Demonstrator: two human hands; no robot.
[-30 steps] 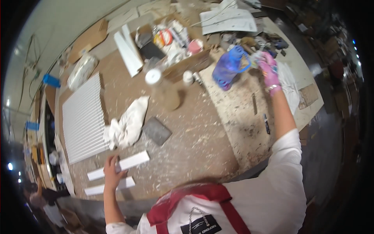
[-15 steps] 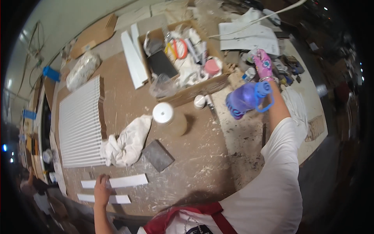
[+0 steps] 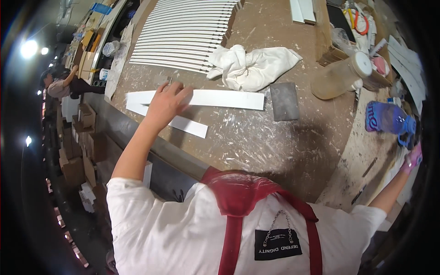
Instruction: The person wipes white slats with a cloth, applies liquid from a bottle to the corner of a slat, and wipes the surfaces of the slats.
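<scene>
left hand [image 3: 166, 103] on white strip [image 3: 208, 98], right hand [image 3: 411, 158] holding blue bottle [image 3: 387, 118]

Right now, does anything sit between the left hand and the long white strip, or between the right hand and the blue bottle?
Nothing visible. The left hand lies flat on the long white strip. The right hand, in a pink glove, meets the blue bottle at its cap end, near the picture's rim.

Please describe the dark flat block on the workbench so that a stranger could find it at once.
On the paint-splashed brown workbench, find the crumpled white cloth. Just right of the long white strip under the left hand lies the flat block: the only dark grey rectangle there.
</scene>
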